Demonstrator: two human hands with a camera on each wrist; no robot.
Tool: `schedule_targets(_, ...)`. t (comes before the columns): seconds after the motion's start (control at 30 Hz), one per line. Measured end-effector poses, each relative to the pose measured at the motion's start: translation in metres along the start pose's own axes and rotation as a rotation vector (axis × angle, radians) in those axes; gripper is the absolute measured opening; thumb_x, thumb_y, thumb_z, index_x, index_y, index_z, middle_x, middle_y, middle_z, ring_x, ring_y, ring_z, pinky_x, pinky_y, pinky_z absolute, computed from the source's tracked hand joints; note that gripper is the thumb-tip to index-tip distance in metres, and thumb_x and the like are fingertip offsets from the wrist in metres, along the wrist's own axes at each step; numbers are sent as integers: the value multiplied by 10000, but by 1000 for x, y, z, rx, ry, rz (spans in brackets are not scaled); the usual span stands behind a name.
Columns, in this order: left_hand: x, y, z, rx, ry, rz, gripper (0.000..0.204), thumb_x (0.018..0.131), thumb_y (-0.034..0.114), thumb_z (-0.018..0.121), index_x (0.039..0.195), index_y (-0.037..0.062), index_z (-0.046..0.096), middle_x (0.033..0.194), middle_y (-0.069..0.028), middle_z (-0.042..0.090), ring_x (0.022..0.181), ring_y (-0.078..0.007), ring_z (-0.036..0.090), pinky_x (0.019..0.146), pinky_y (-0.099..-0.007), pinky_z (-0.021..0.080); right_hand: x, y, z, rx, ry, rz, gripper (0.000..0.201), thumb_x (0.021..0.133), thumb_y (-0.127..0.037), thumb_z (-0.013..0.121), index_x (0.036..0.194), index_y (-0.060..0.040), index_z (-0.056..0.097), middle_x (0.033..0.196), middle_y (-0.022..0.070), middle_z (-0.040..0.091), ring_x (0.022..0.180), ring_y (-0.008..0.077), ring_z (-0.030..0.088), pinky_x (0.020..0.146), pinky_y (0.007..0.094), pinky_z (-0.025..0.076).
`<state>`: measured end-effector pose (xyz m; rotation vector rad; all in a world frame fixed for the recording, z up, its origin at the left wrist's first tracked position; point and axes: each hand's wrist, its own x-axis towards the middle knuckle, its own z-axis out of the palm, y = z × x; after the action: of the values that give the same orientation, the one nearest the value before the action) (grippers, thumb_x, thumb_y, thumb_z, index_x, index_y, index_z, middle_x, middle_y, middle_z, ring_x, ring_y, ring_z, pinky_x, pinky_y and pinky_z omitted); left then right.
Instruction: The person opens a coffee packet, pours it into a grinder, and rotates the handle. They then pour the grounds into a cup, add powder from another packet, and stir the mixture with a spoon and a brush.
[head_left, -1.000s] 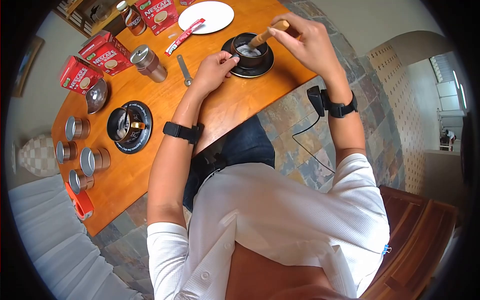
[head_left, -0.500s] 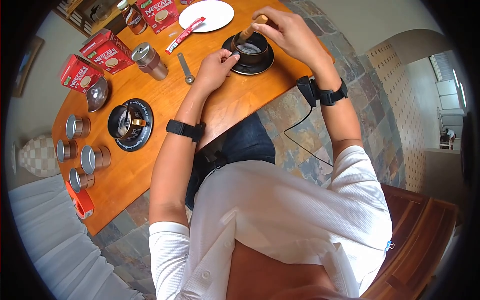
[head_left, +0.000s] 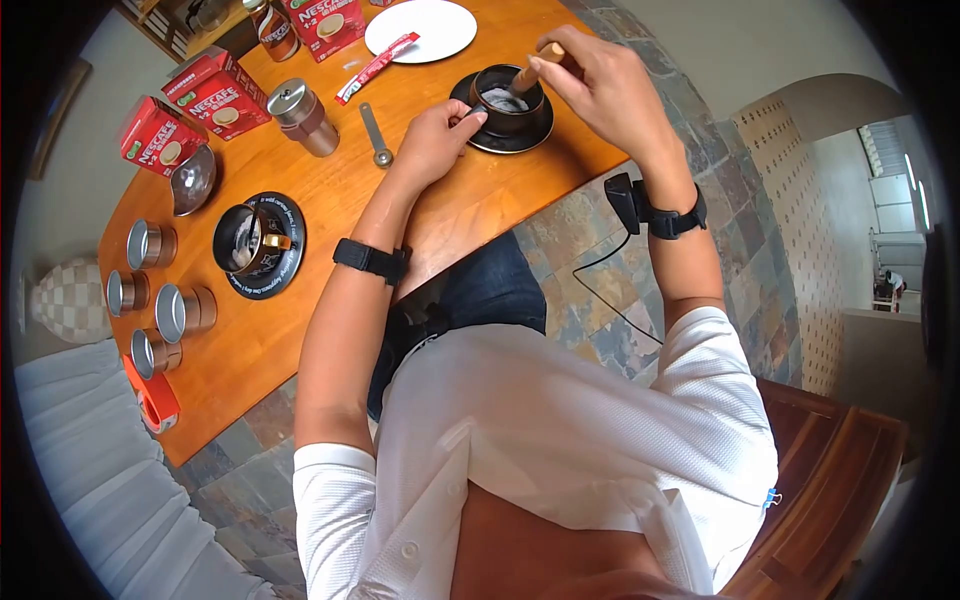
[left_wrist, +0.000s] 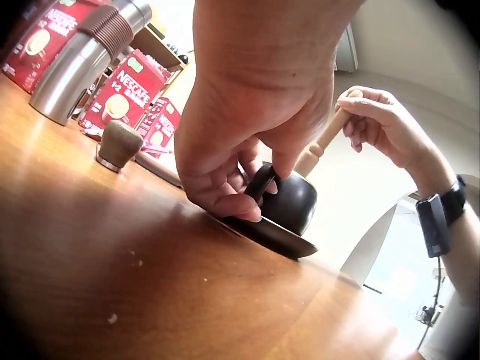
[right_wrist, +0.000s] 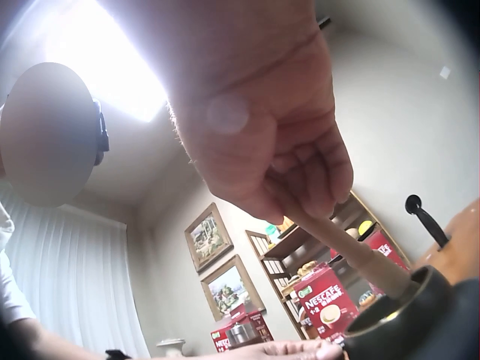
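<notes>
A dark cup [head_left: 510,122] with whitish contents stands on a black saucer [head_left: 541,139] near the table edge. The left hand [head_left: 436,143] pinches the cup's handle, clearest in the left wrist view, where the fingers close on the black handle [left_wrist: 259,182]. From above, the right hand [head_left: 611,96] grips a wooden stick [head_left: 532,72] whose lower end is inside the cup. In the right wrist view the fingers wrap the upper part of the stick [right_wrist: 352,251], and it slants down past the cup's rim.
Left on the table are another black cup [head_left: 262,258] on a saucer, several metal cups [head_left: 185,313], a clear bowl [head_left: 194,181], and orange tape [head_left: 154,400]. Farther back stand a metal canister [head_left: 303,118], a spoon [head_left: 376,135], red boxes [head_left: 219,98], a sachet [head_left: 377,67] and a white plate [head_left: 446,30].
The right hand and stick shifted left, then back right, the stick's lower end staying in the cup. The left hand keeps its hold on the handle. The head view has shifted slightly.
</notes>
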<state>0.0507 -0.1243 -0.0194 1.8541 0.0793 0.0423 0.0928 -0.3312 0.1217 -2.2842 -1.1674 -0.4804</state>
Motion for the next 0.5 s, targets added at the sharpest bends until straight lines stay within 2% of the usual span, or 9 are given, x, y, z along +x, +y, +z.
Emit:
schedule_targets(0.03, -1, 0, 0, -3, 0, -2, 303, 965, 306, 671, 889, 13, 674, 688, -34, 617, 594, -114, 548, 590, -293, 463, 1, 3, 2, 0, -4, 0, 212, 945, -250, 651, 957, -39, 630, 811, 152, 680, 749, 360, 654, 671, 422, 519)
schedule_targets(0.1, -1, 2, 1, -22, 0, -13, 310, 963, 315, 671, 890, 14, 674, 680, -41, 609, 595, -122, 544, 592, -307, 457, 5, 11, 6, -16, 80, -149, 219, 944, -261, 654, 944, -44, 630, 793, 149, 683, 732, 347, 656, 656, 416, 512)
schedule_targets(0.13, 0, 0, 0, -23, 2, -11, 310, 963, 315, 671, 890, 14, 674, 680, -41, 609, 595, -122, 544, 592, -307, 457, 5, 11, 5, -17, 80, -152, 219, 944, -261, 654, 944, -44, 630, 793, 149, 683, 732, 347, 656, 656, 416, 512)
schedule_targets(0.2, 2, -4, -2, 71, -40, -6, 259, 984, 344, 652, 920, 93, 644, 746, 54, 574, 645, -47, 542, 562, -219, 446, 4, 8, 3, -108, -9, -76, 214, 951, -259, 648, 945, -45, 636, 785, 135, 690, 712, 327, 657, 645, 406, 505)
schedule_targets(0.23, 2, -5, -2, 66, -35, -5, 259, 984, 344, 652, 920, 93, 644, 746, 54, 574, 645, -47, 542, 562, -219, 446, 6, 6, 1, -109, -13, -81, 214, 951, -259, 648, 945, -45, 636, 785, 135, 690, 712, 327, 657, 645, 406, 505)
schedule_targets(0.3, 2, -6, 1, 30, 20, 40, 314, 958, 322, 672, 908, 12, 681, 699, -68, 627, 625, -152, 558, 622, -326, 465, 8, 2, -4, -2, -18, -114, 245, 964, -291, 676, 1067, -69, 666, 802, 121, 662, 634, 251, 605, 595, 330, 484)
schedule_targets(0.33, 2, -8, 2, 26, 20, 38, 314, 958, 322, 672, 908, 12, 681, 699, -68, 627, 625, -152, 558, 622, -326, 465, 9, 6, -2, -2, -22, -113, 245, 964, -291, 676, 1067, -69, 666, 802, 121, 662, 634, 251, 605, 595, 330, 484)
schedule_targets(0.4, 5, -11, -1, 69, -38, 4, 252, 982, 337, 652, 917, 94, 640, 741, 53, 573, 632, -47, 540, 561, -219, 446, 14, 17, 5, 50, -53, -168, 235, 964, -277, 674, 1087, -77, 670, 817, 119, 666, 638, 231, 598, 592, 315, 477)
schedule_targets(0.5, 3, -9, 1, 65, -12, 42, 254, 984, 337, 650, 914, 93, 638, 738, 51, 571, 632, -48, 539, 558, -219, 447, 14, 15, 6, 74, -62, -178, 235, 958, -258, 682, 1101, -72, 672, 834, 119, 677, 653, 236, 607, 605, 320, 492)
